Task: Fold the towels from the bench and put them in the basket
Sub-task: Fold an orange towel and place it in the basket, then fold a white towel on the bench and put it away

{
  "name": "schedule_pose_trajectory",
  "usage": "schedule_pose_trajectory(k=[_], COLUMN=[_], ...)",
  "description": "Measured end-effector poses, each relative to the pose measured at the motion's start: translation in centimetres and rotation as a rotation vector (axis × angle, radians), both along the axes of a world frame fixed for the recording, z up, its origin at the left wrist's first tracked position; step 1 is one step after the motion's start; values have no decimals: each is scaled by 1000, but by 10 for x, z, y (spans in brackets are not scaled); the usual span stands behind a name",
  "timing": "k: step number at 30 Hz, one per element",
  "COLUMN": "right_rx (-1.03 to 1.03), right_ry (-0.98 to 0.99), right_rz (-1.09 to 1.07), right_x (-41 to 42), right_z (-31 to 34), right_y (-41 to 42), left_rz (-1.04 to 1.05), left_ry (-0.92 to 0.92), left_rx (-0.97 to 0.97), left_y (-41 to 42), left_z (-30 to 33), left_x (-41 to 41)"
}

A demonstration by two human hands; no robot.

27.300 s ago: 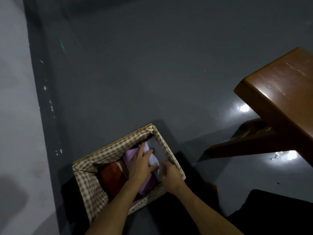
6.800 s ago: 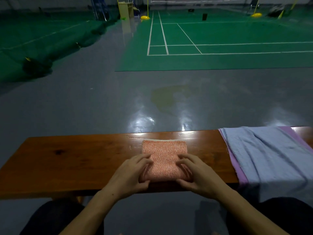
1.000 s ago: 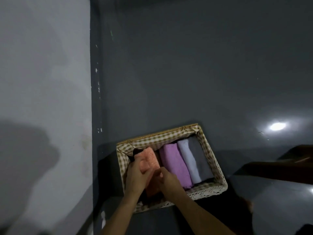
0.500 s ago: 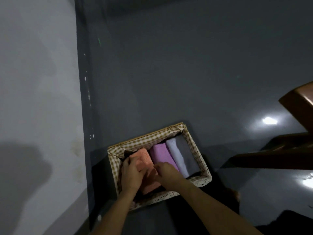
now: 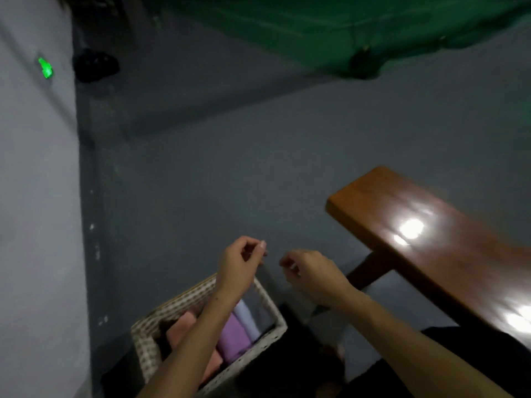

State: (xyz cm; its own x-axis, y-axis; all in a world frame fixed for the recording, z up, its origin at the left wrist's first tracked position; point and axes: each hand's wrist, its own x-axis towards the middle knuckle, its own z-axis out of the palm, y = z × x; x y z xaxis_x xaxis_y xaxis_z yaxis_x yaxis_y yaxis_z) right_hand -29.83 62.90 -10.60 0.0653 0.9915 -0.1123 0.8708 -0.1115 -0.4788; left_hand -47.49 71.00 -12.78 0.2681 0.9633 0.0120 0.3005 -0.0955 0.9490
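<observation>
Below and behind the left hand (image 5: 240,262), partly hidden under that forearm, the gingham-lined wicker basket (image 5: 161,314) on the floor holds a row of folded towels standing side by side: a salmon-pink towel (image 5: 179,330) nearest its left end, a purple towel (image 5: 234,334) next to it, then a pale lilac towel (image 5: 245,313) and a grey one (image 5: 265,308) against the right-hand wall. Both hands hover in the air above the far rim of the basket, close together but apart. The left hand has its fingers loosely curled with nothing in them, and the right hand (image 5: 309,272) is likewise loosely curled and empty, so neither is carrying a towel. To the right of the right hand runs the wooden bench (image 5: 425,239), and the stretch of it that shows is bare wood with lamp glare; its further length runs out of view, so whether any towels remain there cannot be told. Judging from this, at least four towels are folded and stowed, and the hands look free to go for another. The picture is blurred, so finer detail of the fingers is uncertain.
</observation>
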Motion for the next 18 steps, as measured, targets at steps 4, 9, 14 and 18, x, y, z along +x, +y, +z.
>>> schedule_pose_trajectory(k=[4,9,14,18], right_rx=[158,240,146,4], right_ry=[-198,-418,-540,-507], right_rz=[-62,-261,-513,-770], right_x=[73,152,219,254], right_z=[67,111,114,103], right_y=[-63,-175,-316,-446], left_rz=[-226,-505,-846,-1143], left_ry=[-106,-172,-141,-51], left_rx=[32,78,87,117], left_y=[-41,-119,-226,-322], left_z=[71,125,138,131], left_x=[99,215,311,374])
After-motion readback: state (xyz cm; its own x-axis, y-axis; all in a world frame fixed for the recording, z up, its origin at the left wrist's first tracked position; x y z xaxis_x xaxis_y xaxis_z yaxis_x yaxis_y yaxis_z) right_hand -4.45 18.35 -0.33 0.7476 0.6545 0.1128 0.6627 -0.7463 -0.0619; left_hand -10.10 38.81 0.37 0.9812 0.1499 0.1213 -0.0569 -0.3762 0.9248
